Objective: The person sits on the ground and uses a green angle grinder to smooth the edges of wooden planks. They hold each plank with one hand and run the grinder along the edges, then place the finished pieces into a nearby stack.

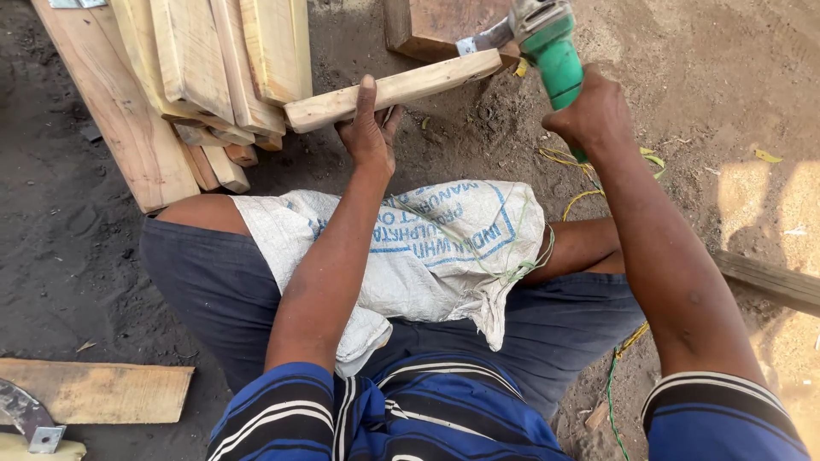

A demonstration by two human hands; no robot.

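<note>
My left hand (369, 128) grips a short pale wooden piece (401, 87) near its left end, thumb over the top, holding it level above the dirt. My right hand (589, 111) is closed around the green body of a power grinder (551, 47), whose metal head meets the right end of the wooden piece. I sit on the ground with a white woven sack (427, 248) draped over my lap and dark shorts beneath it.
A stack of cut wooden planks (188, 77) lies at the upper left. A thick wooden block (436, 26) sits behind the grinder. A flat board (94, 391) with a metal bracket lies at lower left. Yellow-green cord (589, 183) trails across the dirt.
</note>
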